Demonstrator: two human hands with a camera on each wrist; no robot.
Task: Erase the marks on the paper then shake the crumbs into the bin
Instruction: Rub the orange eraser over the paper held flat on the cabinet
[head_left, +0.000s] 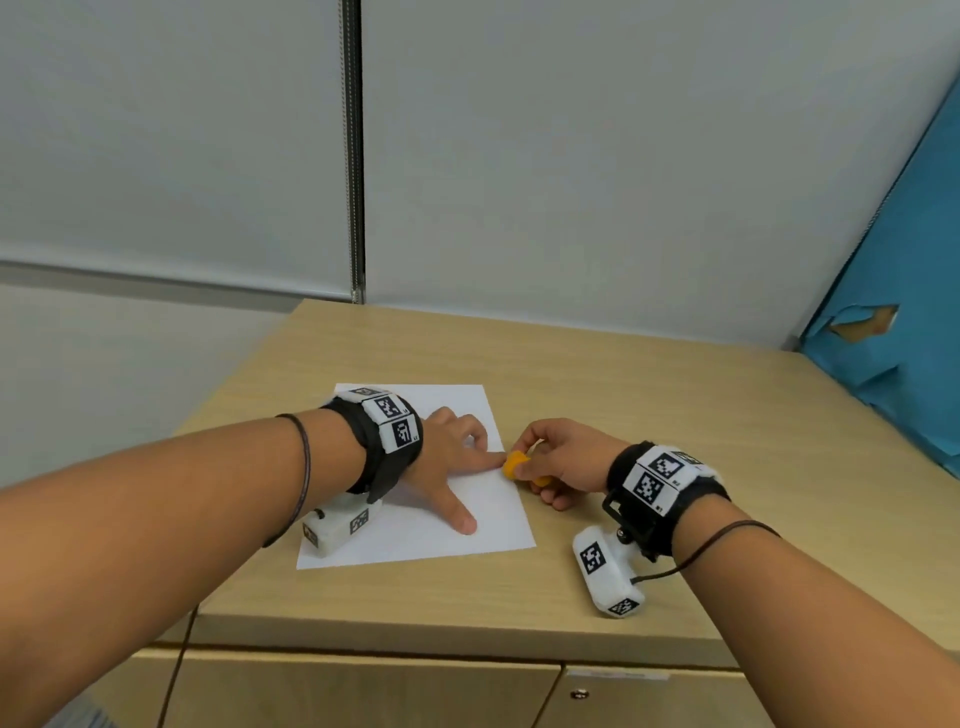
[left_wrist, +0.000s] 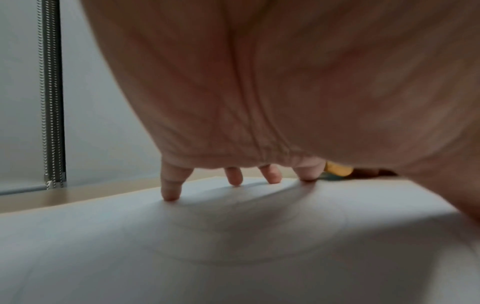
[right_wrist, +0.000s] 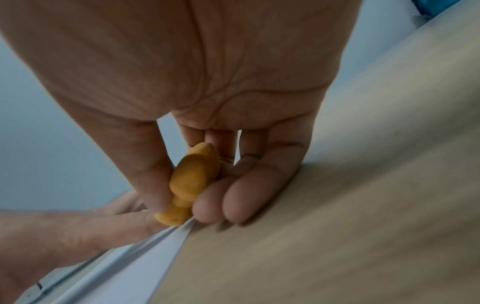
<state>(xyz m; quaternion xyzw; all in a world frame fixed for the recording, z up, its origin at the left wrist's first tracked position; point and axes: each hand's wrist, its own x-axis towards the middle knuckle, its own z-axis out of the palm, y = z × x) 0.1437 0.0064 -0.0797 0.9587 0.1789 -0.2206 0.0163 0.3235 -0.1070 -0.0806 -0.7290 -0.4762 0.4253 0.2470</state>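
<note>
A white sheet of paper (head_left: 488, 525) lies on the wooden cabinet top (head_left: 675, 415). My left hand (head_left: 452, 462) is spread flat on the paper, its fingertips (left_wrist: 170, 193) pressing down on the sheet (left_wrist: 182, 257). My right hand (head_left: 550, 462) pinches an orange eraser (head_left: 514, 465) between thumb and fingers at the paper's right edge, close to my left index finger. In the right wrist view the eraser (right_wrist: 193, 181) touches the edge of the paper (right_wrist: 145, 253). From the left wrist the eraser (left_wrist: 337, 169) peeks out beyond the fingers. No marks on the paper are visible. No bin is in view.
A grey wall with a metal strip (head_left: 353, 156) stands behind the cabinet. A blue torn panel (head_left: 904, 332) leans at the right. Cabinet doors (head_left: 363, 691) lie below the front edge. Bare wood lies right of the paper.
</note>
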